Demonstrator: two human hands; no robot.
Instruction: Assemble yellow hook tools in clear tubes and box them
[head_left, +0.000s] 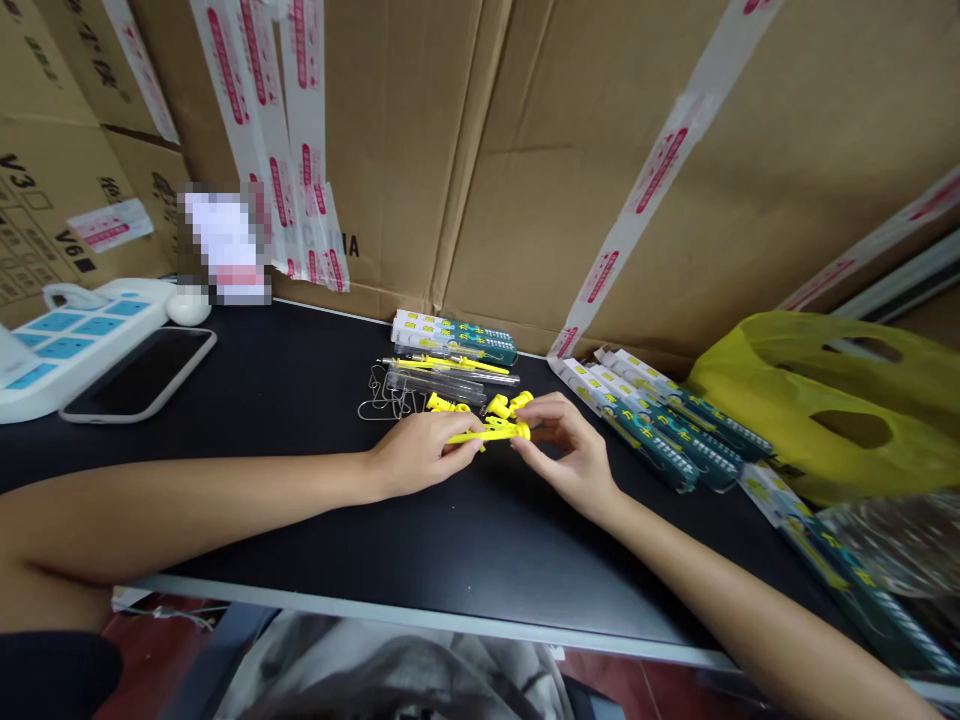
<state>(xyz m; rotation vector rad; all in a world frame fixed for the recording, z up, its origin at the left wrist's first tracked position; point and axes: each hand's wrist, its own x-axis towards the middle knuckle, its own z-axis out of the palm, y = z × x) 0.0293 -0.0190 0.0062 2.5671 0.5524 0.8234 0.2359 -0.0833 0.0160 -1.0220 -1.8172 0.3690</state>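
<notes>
My left hand [424, 450] pinches a thin yellow plastic rod [491, 434] between thumb and fingers, low over the black table. At the rod's wider, round end, my right hand [568, 450] closes its thumb and forefinger. Whether that end is a separate cap I cannot tell. Just behind the hands lie small yellow plastic parts [499, 404], partly covered by the fingers. Beyond them are clear plastic tubes [435, 384], bent metal wire hooks [386, 400] and another yellow rod [472, 366] with a metal tip.
Printed green-and-white boxes [457, 335] lie at the back, with several more boxes [637, 420] at right. A yellow plastic bag [817, 400] is beside them. On the left are a phone [142, 372] and a power strip [82, 335]. Cardboard [405, 150] walls the table's back.
</notes>
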